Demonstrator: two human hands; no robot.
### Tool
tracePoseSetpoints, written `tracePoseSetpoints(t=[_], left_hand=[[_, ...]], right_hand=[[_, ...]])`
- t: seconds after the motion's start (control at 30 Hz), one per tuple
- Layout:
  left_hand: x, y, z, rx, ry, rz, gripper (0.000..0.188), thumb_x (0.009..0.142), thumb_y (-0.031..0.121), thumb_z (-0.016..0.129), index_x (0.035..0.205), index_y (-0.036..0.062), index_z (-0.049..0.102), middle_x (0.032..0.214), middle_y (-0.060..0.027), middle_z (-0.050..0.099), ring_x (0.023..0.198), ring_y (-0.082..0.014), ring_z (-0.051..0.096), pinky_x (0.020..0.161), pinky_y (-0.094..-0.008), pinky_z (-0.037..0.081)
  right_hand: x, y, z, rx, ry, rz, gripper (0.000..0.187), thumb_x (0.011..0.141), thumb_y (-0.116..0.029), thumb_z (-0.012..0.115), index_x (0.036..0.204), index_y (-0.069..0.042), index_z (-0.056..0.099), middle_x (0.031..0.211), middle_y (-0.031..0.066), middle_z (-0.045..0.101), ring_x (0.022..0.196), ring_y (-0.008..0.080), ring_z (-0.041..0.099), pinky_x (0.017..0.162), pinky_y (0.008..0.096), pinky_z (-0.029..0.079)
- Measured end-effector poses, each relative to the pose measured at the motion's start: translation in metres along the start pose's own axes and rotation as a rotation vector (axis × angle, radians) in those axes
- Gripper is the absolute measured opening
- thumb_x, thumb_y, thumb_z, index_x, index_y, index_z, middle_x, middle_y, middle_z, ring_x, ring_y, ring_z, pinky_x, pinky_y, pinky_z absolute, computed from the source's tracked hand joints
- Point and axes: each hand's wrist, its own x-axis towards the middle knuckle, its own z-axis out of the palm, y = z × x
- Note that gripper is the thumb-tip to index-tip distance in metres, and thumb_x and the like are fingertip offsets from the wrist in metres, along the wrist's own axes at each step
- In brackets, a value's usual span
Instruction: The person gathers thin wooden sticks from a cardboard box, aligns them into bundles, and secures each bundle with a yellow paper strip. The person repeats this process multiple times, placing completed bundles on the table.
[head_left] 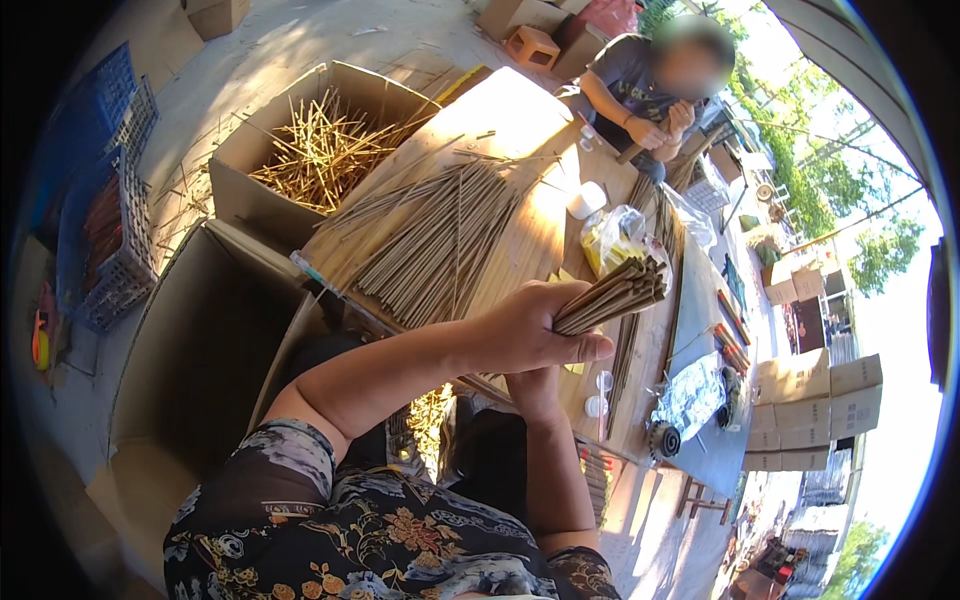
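L grip [540,325] closed round bundle of thin brown sticks [622,293], ctr-R of frame, ends pointing R. R grip [534,386] just below, mostly hidden behind L; can't tell if open or closed. Loose row of sticks [435,250] on wooden surface [545,215], upper ctr. Open carton [240,206] w/ jumbled sticks [325,150], upper L. Co-worker's hands [664,130], upper R.

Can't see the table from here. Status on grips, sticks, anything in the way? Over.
Left grip closed around stick bundle. Right grip mostly hidden behind left. Plastic bag just beyond bundle.
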Motion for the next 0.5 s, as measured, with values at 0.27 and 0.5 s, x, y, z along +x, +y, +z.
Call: tracePoseSetpoints(t=[0.27, 0.5], left_hand=[[0.003, -0.016, -0.002, -0.141, 0.079, 0.111, 0.029, 0.078, 0.025, 0.067, 0.067, 0.0061, 0.048, 0.056, 0.0019, 0.048, 0.048, -0.0049, 0.043, 0.043, -0.0186, 0.034], [0.005, -0.02, -0.009, -0.448, 0.184, 0.138, 0.022, 0.082, 0.024, 0.062, 0.074, 0.0071, 0.051, 0.052, 0.0026, 0.044, 0.042, -0.0044, 0.04, 0.038, -0.0189, 0.032]], right_hand=[[0.003, 0.016, -0.003, -0.289, -0.044, -0.163, 0.029, 0.081, -0.011, 0.06, 0.106, -0.001, 0.05, 0.088, 0.0107, 0.059, 0.09, 0.018, 0.056, 0.08, 0.0309, 0.044], [0.001, -0.013, -0.015, -0.402, -0.146, 0.065, 0.034, 0.078, -0.019, 0.065, 0.105, -0.003, 0.05, 0.093, 0.0112, 0.057, 0.087, 0.0198, 0.054, 0.078, 0.0308, 0.043]])
